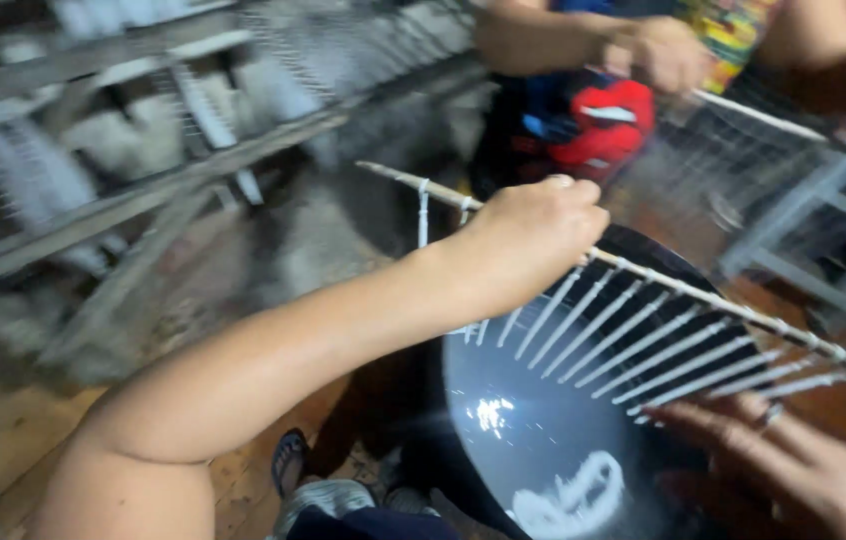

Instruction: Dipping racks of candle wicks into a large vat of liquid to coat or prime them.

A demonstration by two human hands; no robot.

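Observation:
My left hand (533,235) grips a long thin stick (703,295) from which several white candles (633,345) hang by their wicks. They dangle over a large dark vat (543,440) with glossy liquid and a white patch floating in it. My right hand (793,470) is at the lower right, fingers spread, just under the candles' lower ends, holding nothing. The picture is blurred by motion.
Another person's hand (658,52) at the top holds a second stick (758,117) of hanging strands. Wooden racks (113,130) with more white candles fill the left. A grey frame (803,225) stands at the right. A sandalled foot (289,462) rests on the wooden floor.

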